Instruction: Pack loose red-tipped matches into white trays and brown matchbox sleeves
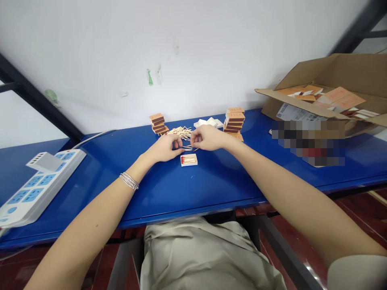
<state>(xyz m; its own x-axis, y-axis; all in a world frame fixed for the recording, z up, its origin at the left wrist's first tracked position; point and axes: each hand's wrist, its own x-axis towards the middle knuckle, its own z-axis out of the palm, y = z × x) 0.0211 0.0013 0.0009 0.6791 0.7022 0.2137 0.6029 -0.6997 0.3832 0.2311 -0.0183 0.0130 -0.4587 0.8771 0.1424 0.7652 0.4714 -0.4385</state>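
My left hand (165,147) and my right hand (208,137) meet over the blue table (211,181), fingers pinched together on a few matchsticks (188,148) held between them. Just in front of the hands lies an open white matchbox tray (189,160) with matches in it. A loose pile of matches (180,132) lies behind the hands. A silver bracelet (129,181) sits on my left wrist.
Stacks of orange matchboxes stand at the back left (158,123) and back right (234,121), with white empty trays (208,122) between. An open cardboard box (326,100) of matchboxes sits at the right. A white and blue power strip (36,181) lies at the left.
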